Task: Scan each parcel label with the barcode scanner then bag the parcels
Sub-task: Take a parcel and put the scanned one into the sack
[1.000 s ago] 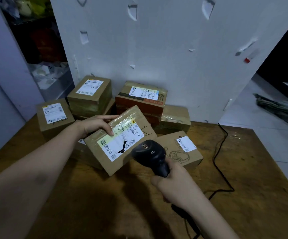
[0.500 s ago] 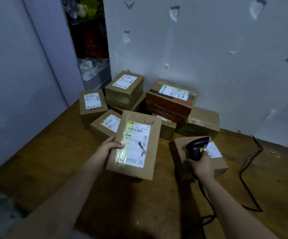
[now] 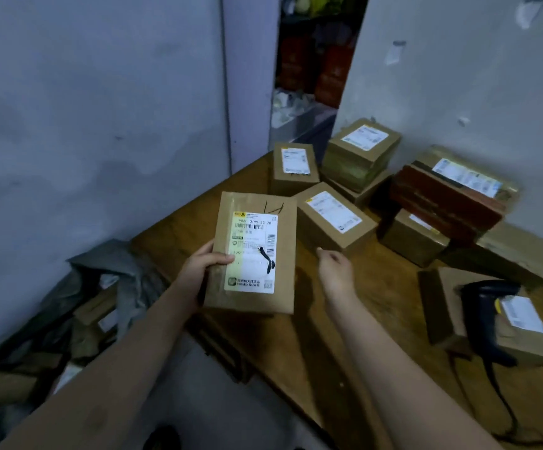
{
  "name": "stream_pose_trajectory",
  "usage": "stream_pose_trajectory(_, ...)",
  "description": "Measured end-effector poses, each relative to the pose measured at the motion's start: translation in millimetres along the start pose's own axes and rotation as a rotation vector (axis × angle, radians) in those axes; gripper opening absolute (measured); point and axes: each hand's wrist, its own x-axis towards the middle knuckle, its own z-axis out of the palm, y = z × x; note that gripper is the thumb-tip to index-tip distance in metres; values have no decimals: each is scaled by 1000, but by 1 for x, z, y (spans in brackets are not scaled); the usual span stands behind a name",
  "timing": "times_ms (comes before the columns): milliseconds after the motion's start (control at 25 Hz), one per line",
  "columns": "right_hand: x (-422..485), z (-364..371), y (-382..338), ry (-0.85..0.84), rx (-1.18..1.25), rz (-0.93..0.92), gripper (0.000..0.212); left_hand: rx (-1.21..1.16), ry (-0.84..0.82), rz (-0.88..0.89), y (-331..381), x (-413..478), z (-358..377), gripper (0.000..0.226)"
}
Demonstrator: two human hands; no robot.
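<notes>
Left hand (image 3: pixel 203 269) grips the flat parcel (image 3: pixel 254 251) by its left edge, label up, above the wooden table's (image 3: pixel 377 287) near corner. Right hand (image 3: pixel 336 271) hovers empty, fingers loosely curled, beside it. Barcode scanner (image 3: pixel 484 316) lies across a parcel at right.

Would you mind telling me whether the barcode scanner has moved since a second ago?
Yes. The barcode scanner left the right hand and now lies on the parcel at the table's right.

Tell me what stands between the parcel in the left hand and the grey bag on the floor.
Nothing visible does. The left hand holds the parcel over the table's left edge, and the grey bag, with parcels already inside, lies open below and to the left.
</notes>
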Motion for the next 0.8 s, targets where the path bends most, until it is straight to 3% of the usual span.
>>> stream_pose_trajectory(120,-45,105,-6,-307,102,113,25,-28,80,15,19,-16,-89,43)
stream_pose_trajectory(240,-75,215,12,-421,39,96,32,-32,207,-15,24,-43,-194,40)
stream_pose_trajectory(360,-118,319,47,-566,-121,200,29,-26,432,-99,12,-87,-298,34)
stream_pose_trajectory(440,-144,367,76,-630,-261,284,43,-7,582,-185,2,-113,-351,30)
stream_pose_trajectory(680,-186,454,104,-703,-343,438,45,-58,801,-303,-13,-148,-429,45)
stream_pose_trajectory(800,-185,499,93,-834,-343,441,66,-51,886,-251,2,-149,-460,58)
